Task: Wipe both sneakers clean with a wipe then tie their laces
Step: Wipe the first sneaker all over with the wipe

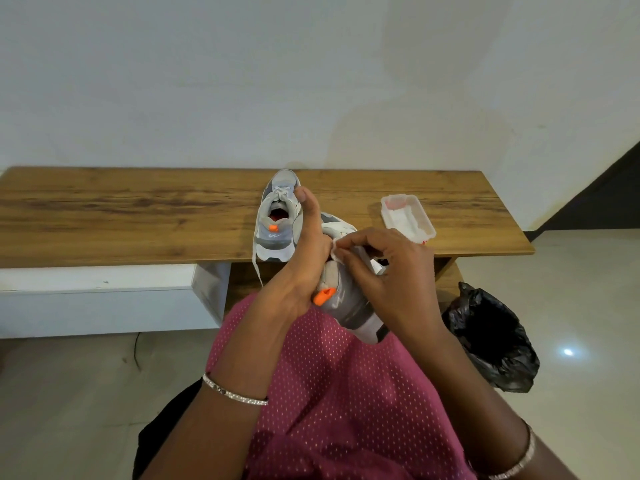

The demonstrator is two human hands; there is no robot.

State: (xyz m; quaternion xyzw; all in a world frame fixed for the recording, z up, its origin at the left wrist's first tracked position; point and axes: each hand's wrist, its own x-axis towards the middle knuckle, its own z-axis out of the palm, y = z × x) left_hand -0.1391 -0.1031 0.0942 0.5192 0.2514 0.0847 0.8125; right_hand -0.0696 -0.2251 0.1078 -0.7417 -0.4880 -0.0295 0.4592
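Note:
One grey and white sneaker [275, 220] with an orange heel tab stands on the wooden bench [121, 216], its heel toward me and a loose lace hanging over the front edge. A second matching sneaker [349, 306] is lifted above my lap, heel toward me. My left hand [304, 251] grips this sneaker from its left side, thumb pointing up. My right hand [388, 268] presses a small white wipe [336, 251] against the sneaker's upper, fingers curled around it.
An open white wipe container [408, 220] lies on the bench to the right of the sneakers. A bin lined with a black bag [491, 341] stands on the floor at my right. A white low shelf [104, 296] sits under the bench at left.

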